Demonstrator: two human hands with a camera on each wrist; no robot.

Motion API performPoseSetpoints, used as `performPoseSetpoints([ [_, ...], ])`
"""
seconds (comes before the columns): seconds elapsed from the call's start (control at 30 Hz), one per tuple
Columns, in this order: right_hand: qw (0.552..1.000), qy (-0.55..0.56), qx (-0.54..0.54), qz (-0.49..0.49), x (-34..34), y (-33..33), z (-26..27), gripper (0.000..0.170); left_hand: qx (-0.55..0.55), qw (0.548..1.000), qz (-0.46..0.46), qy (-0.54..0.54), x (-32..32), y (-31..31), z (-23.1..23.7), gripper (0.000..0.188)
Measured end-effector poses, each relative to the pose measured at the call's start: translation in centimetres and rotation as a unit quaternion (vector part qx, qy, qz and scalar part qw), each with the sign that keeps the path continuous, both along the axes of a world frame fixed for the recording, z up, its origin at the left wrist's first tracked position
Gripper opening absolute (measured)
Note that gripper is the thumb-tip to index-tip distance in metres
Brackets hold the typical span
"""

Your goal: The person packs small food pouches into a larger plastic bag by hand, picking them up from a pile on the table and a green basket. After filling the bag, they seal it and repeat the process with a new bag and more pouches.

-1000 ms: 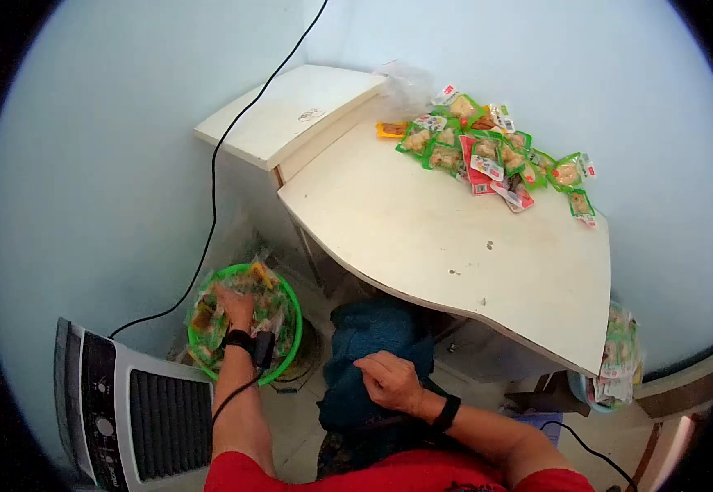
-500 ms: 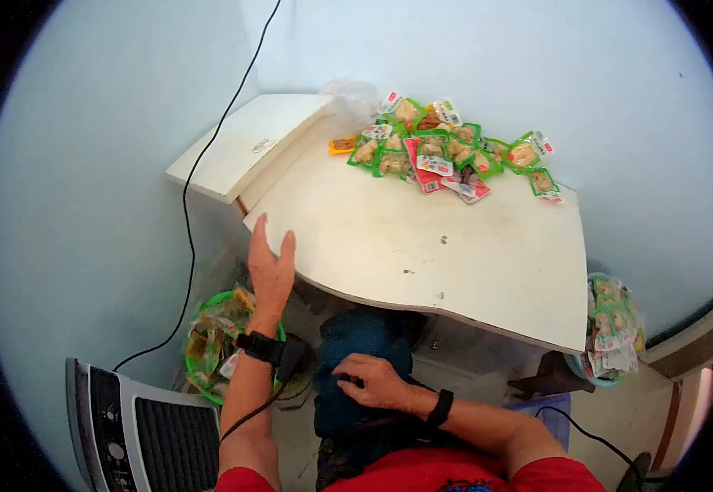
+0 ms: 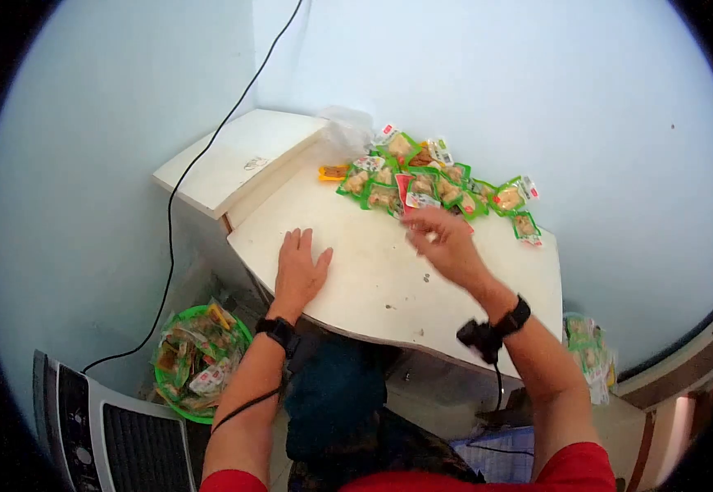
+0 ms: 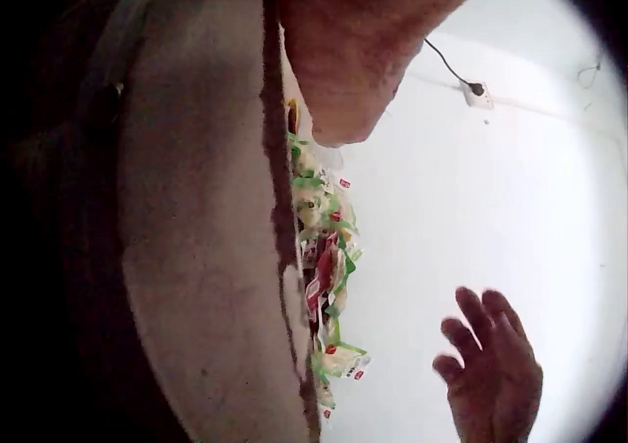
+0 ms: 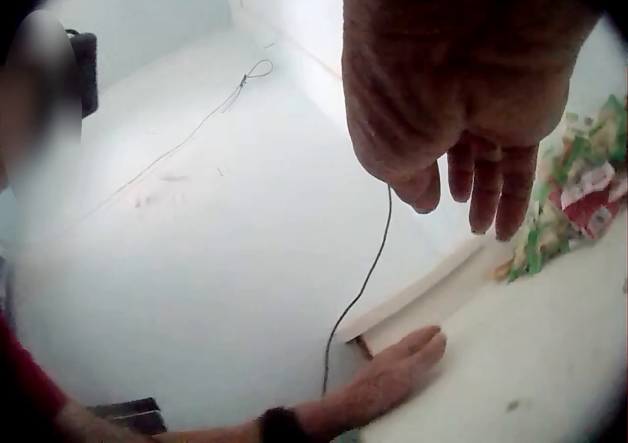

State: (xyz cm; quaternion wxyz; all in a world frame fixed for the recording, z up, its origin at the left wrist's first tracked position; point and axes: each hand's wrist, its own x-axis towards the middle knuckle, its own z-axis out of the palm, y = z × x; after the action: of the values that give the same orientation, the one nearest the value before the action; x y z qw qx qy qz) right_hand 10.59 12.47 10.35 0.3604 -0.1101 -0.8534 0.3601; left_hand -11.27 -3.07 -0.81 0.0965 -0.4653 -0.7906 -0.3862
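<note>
A heap of small sealed food packets (image 3: 422, 184), mostly green-edged with pale pieces inside and a few red or orange ones, lies at the back of the white desk (image 3: 348, 271). My left hand (image 3: 299, 266) rests near the desk's left front edge, fingers spread, holding nothing. Just in front of the heap, my right hand (image 3: 448, 250) hovers over the desk and overlaps some packets in the head view. In the right wrist view, the fingers (image 5: 486, 193) of that hand hang loosely with nothing in them.
On the floor to the left, a green basket (image 3: 247, 332) holds more packets, beside a grey-and-black appliance (image 3: 139, 435). Another packet-filled container (image 3: 590, 348) stands right of the desk. A raised white cabinet (image 3: 238, 156) adjoins the desk, and a black cable (image 3: 172, 238) hangs past it.
My left hand has come up out of the green basket and onto the desk. My right hand has risen from my lap to in front of the packet heap.
</note>
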Motion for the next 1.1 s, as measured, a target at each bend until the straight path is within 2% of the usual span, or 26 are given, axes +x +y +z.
performPoseSetpoints([
  [0.07, 0.999, 0.026, 0.037, -0.03, -2.8, 3.7, 1.4, 0.019, -0.013, 1.0, 0.01, 0.005, 0.2, -0.1, 0.2, 0.059],
  [0.1, 0.999, -0.027, 0.02, -0.039, -4.3, 6.0, 1.9, 0.023, 0.0, 1.0, 0.003, 0.008, 0.1, -0.1, 0.0, 0.058],
  [0.3, 0.989, -0.106, -0.019, -0.1, -12.7, 11.0, 3.6, 0.036, 0.001, 1.0, 0.014, 0.009, 0.1, 0.1, 0.3, 0.059],
  [0.5, 0.983, -0.053, 0.11, -0.134, -20.8, 16.0, 0.6, 0.064, -0.037, 0.999, 0.008, -0.005, 0.6, -0.2, 1.1, 0.061],
  [0.6, 0.979, -0.023, 0.152, -0.131, -23.3, 17.2, 0.4, 0.071, -0.05, 0.999, 0.014, 0.001, 0.8, -0.1, 1.3, 0.061],
  [0.7, 0.983, -0.025, 0.142, -0.118, -25.2, 18.4, 0.7, 0.072, -0.067, 0.998, 0.014, 0.004, 1.0, -0.2, 1.8, 0.062],
  [0.8, 0.98, -0.025, 0.174, -0.096, -27.4, 19.9, 0.8, 0.073, -0.078, 0.997, 0.018, 0.005, 1.1, -0.2, 2.0, 0.063],
  [0.9, 0.971, -0.05, 0.198, -0.121, -29.0, 19.7, 0.8, 0.068, -0.088, 0.996, 0.013, -0.001, 1.0, -0.1, 2.5, 0.063],
  [1.0, 0.957, -0.16, 0.144, -0.196, -29.2, 17.9, 1.5, 0.057, -0.092, 0.996, 0.014, -0.004, 0.9, -0.1, 2.3, 0.063],
  [1.1, 0.938, -0.179, 0.202, -0.218, -29.3, 18.9, 0.7, 0.047, -0.088, 0.996, 0.011, 0.004, 0.8, -0.2, 2.3, 0.062],
])
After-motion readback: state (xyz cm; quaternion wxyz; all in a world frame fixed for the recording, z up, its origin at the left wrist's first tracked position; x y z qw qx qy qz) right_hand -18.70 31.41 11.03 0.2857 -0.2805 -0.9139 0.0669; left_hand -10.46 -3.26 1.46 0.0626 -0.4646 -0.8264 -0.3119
